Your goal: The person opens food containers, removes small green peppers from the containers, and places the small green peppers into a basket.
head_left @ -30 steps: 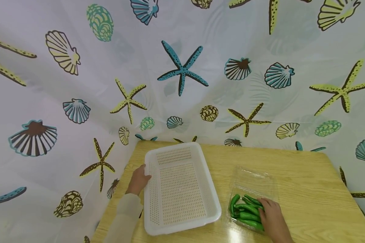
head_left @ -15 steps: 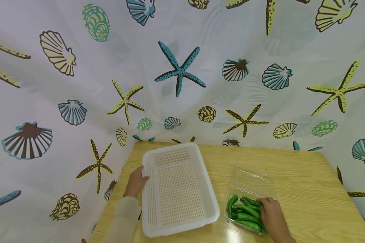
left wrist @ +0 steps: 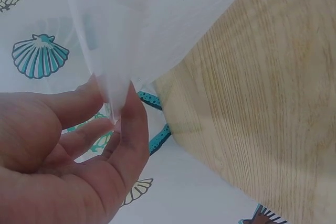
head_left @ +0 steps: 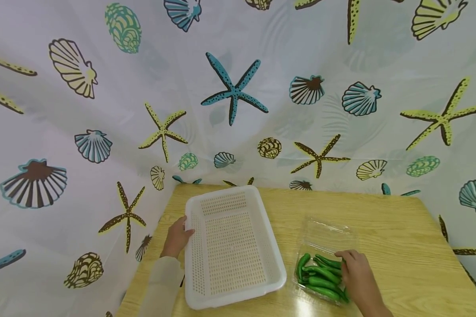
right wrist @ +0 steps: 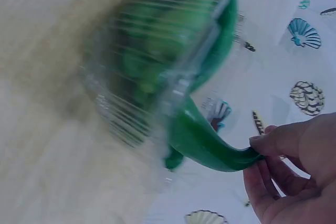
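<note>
A white perforated plastic basket (head_left: 277,251) stands tilted on the left, and my left hand (head_left: 176,238) grips its left rim. In the left wrist view, thumb and fingers pinch the basket's rim (left wrist: 118,90) from both sides. My right hand (head_left: 358,277) is at the right side of a clear plastic clamshell box (head_left: 328,235) with several green peppers (head_left: 321,281) in it. Seen from the right wrist, the thumb and fingers pinch the narrow end of one long green pepper (right wrist: 207,142). The rest of that pepper slants up past the box's edge.
The box's clear lid lies folded back on the wooden table (head_left: 404,246). A white curtain (head_left: 262,132) printed with shells and starfish closes off the back and both sides. The basket's lower right corner is near the box.
My right hand has shifted slightly right from the peppers, with its fingers a little higher. My left hand keeps its grip on the basket. The head view has turned slightly.
</note>
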Demonstrator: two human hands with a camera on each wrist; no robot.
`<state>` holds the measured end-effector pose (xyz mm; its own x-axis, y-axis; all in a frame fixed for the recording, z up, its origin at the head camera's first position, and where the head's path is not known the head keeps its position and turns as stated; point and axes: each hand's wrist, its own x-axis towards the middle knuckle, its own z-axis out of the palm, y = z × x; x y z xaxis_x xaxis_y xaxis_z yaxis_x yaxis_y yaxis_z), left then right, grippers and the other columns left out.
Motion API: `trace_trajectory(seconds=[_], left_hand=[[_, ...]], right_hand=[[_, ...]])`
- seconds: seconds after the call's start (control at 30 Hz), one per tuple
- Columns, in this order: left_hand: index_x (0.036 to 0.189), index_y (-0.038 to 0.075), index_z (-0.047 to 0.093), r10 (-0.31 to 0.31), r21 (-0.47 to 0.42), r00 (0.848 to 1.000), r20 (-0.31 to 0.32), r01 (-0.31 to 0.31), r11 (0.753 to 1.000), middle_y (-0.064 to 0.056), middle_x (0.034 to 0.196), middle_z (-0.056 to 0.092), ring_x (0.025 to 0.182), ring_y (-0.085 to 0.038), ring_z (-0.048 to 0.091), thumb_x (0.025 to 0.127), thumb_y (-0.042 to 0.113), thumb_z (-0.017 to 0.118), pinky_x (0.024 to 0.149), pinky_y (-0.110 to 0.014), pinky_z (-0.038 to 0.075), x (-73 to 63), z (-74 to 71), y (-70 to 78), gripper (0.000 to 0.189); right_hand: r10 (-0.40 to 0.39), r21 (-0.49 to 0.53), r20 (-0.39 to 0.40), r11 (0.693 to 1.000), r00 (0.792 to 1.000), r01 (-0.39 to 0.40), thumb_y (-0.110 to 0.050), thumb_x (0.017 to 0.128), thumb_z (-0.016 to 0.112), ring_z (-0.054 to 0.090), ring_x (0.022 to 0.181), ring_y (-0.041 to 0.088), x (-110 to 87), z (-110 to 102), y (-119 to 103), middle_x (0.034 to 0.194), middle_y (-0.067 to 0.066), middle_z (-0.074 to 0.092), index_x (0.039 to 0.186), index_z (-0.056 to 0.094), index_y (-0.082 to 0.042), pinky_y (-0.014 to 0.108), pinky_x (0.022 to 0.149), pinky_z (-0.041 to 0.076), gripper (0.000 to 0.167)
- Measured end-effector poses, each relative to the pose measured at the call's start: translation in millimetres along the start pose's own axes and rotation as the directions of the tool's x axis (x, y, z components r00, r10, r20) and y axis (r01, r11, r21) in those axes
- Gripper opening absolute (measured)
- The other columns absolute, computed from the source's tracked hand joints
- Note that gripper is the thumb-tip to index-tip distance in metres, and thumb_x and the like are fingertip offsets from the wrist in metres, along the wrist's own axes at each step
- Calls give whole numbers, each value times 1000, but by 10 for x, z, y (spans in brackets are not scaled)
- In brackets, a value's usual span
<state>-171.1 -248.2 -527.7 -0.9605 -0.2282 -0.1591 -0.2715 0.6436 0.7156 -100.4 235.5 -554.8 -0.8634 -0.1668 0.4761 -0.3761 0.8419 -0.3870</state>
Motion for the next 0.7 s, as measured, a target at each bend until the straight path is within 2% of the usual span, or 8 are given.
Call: trace_trajectory(seconds=[0.23, 0.47, 0.7], left_hand=[[140, -7, 32, -5, -9, 1000, -4, 5, 1000, -31, 127, 48, 115, -41, 49, 90, 6, 59, 91, -52, 40, 10, 10, -8, 58], [139, -7, 32, 3, 0, 1000, -8, -3, 1000, -31, 128, 47, 115, -41, 48, 90, 6, 60, 91, -51, 41, 20, 15, -28, 58], [139, -7, 33, 8, 3, 1000, -10, -8, 1000, -31, 128, 47, 115, -42, 48, 89, 4, 60, 90, -51, 41, 24, 33, -38, 58]], right_hand=[[-130, -14, -63, 992, 990, 129, 17, 65, 73, 53, 80, 25, 224, -169, -261, 90, 9, 60, 90, 67, -3, 37, 64, 47, 33], [-293, 25, -147, 954, 945, 299, 18, 61, 75, 54, 82, 26, 523, -261, -656, 90, 10, 60, 88, 67, -1, 36, 66, 48, 34], [-392, 108, -147, 906, 908, 409, 18, 62, 74, 55, 86, 25, 714, -140, -1022, 94, 9, 62, 93, 67, -1, 33, 69, 49, 37]])
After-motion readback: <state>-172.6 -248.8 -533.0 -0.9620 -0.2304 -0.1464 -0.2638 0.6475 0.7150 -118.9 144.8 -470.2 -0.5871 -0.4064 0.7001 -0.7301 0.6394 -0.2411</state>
